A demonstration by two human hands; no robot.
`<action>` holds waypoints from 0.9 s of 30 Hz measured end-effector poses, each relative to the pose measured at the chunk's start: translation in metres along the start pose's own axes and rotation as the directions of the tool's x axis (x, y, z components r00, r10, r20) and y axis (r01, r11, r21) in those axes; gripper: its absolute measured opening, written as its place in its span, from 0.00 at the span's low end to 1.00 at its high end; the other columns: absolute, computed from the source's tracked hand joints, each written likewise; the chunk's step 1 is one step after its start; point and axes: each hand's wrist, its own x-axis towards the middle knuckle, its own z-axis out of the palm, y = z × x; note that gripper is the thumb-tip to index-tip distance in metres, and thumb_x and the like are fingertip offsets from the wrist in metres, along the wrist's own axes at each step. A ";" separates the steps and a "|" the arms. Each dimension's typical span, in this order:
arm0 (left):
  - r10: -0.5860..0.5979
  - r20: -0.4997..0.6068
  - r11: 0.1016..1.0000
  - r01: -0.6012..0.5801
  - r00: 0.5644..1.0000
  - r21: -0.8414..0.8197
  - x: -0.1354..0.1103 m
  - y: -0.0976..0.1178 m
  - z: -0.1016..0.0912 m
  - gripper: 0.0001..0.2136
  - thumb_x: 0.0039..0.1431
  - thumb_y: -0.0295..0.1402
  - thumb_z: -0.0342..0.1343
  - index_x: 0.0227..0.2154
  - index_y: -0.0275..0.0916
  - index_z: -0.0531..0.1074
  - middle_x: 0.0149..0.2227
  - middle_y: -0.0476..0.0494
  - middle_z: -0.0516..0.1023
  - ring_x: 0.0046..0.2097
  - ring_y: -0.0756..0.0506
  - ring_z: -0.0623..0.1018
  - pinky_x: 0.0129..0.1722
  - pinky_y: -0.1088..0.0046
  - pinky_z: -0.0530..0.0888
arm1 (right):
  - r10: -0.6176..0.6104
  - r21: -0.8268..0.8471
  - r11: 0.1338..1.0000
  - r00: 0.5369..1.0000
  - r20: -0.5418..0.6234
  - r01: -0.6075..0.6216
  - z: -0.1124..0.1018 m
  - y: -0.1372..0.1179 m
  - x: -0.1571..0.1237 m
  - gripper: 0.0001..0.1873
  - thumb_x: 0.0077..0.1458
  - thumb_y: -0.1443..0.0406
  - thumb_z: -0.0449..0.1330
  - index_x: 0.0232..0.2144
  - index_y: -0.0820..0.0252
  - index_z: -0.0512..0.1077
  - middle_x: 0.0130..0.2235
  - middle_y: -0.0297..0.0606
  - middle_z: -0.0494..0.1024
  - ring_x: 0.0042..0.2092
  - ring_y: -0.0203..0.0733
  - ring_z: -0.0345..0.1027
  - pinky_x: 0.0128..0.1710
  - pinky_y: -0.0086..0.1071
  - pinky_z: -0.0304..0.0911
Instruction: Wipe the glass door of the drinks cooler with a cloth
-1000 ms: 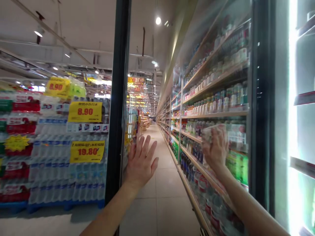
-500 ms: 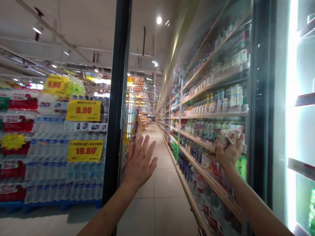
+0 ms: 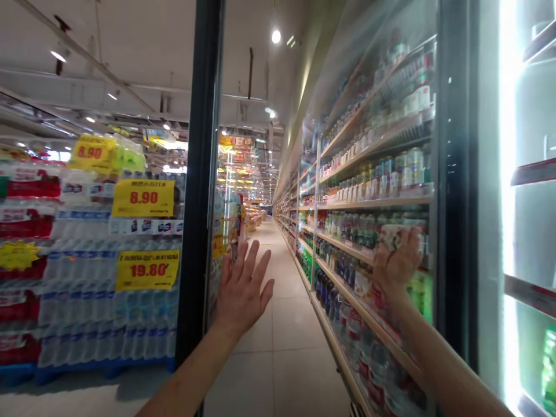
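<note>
The left hand [image 3: 243,289] is open, fingers spread and pointing up, palm laid flat on the glass of a door [image 3: 260,87]; it sits just beside the door's dark frame [image 3: 197,202], low on the pane; the bare forearm runs down to the bottom edge of the view. The right hand [image 3: 397,263] is raised at about the same height, near the pane's other dark edge [image 3: 452,174]; it grasps a pale, crumpled cloth [image 3: 391,236], bunched under the fingers at the top of the hand; the hand is blurred, but the cloth seems pressed against the glass. The two hands are well apart, both on the same pane.

Through the glass a long aisle with a tiled floor [image 3: 286,347] runs away; shelves [image 3: 373,202] packed with bottles and cans line its right side. Left of the frame stand stacked packs of water [image 3: 108,313] with yellow signs [image 3: 143,198] reading 8.90 and 19.80. At the far right a brightly lit fridge [image 3: 521,231] shows its racks; a round lamp [image 3: 275,36] glows in the ceiling above the aisle.
</note>
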 end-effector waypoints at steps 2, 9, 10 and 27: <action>-0.002 -0.003 1.000 0.002 1.000 0.004 0.000 0.000 0.000 0.24 0.57 0.39 0.50 0.57 0.41 0.60 0.60 0.39 0.59 0.64 0.41 0.52 0.63 0.58 0.45 | -0.165 0.043 0.986 0.986 0.022 0.164 -0.002 -0.017 -0.009 0.33 0.55 0.57 0.48 0.61 0.62 0.51 0.63 0.53 0.51 0.64 0.57 0.42 0.56 0.58 0.45; 0.004 -0.005 1.000 -0.004 1.000 0.009 0.000 0.000 -0.002 0.24 0.57 0.39 0.50 0.57 0.41 0.60 0.61 0.38 0.58 0.64 0.41 0.52 0.63 0.58 0.45 | -0.491 0.150 0.868 0.863 0.121 0.473 -0.004 -0.034 -0.007 0.30 0.54 0.59 0.49 0.59 0.55 0.54 0.62 0.46 0.54 0.63 0.53 0.43 0.59 0.55 0.42; 0.001 -0.004 1.000 -0.001 1.000 0.002 0.000 0.000 -0.002 0.24 0.57 0.39 0.51 0.57 0.41 0.60 0.61 0.39 0.58 0.64 0.42 0.52 0.63 0.58 0.45 | -0.324 0.103 0.943 0.943 0.076 0.315 -0.002 -0.029 0.001 0.30 0.55 0.59 0.48 0.60 0.57 0.53 0.62 0.48 0.53 0.63 0.55 0.43 0.58 0.57 0.43; 0.011 -0.045 0.999 -0.013 0.999 -0.045 0.001 0.000 0.000 0.27 0.58 0.40 0.50 0.60 0.44 0.54 0.60 0.39 0.59 0.64 0.41 0.53 0.62 0.57 0.46 | -0.121 0.120 0.985 0.992 -0.030 0.124 0.007 -0.026 0.047 0.29 0.56 0.60 0.48 0.59 0.60 0.55 0.63 0.50 0.51 0.63 0.55 0.43 0.56 0.58 0.47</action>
